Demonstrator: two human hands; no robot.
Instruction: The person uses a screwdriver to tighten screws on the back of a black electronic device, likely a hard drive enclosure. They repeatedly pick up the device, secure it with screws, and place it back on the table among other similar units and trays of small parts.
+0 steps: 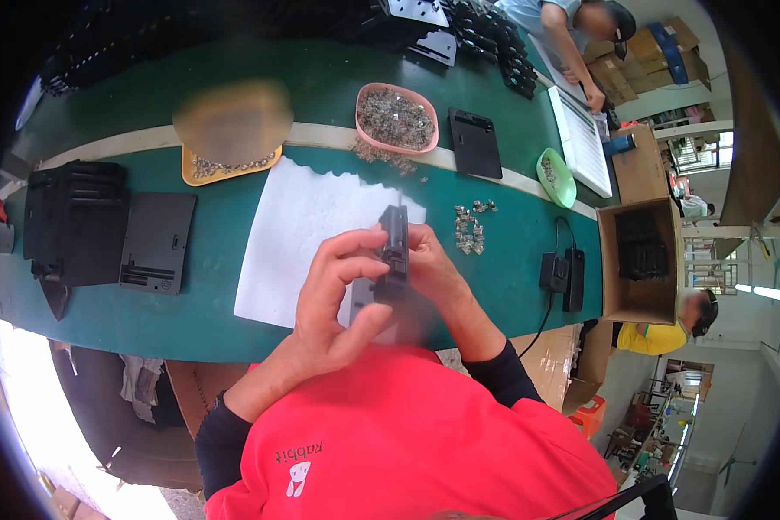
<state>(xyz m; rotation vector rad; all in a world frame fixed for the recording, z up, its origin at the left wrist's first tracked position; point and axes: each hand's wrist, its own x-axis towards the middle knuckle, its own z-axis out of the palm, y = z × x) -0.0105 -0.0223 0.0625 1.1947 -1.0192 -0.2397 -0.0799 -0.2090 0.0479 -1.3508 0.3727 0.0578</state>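
Note:
A black plastic housing (395, 227) is held on edge between my hands, over a white sheet (277, 251) on the green table. My left hand (325, 299) has curled fingertips against its left side, with the thumb lower down near its bottom end. From the other side, my right hand (438, 269) grips the housing; some of its fingers are hidden behind it. Small metal pieces (470, 230) lie in a loose cluster to the right of the sheet.
A pink bowl (361, 130) of small metal parts, a yellow tray (234, 176) and a green bowl (556, 178) stand farther back. Black panels (158, 243) lie at left. A power adapter (572, 277) and cardboard box (611, 260) are at right. A co-worker's hand (594, 95) is at far right.

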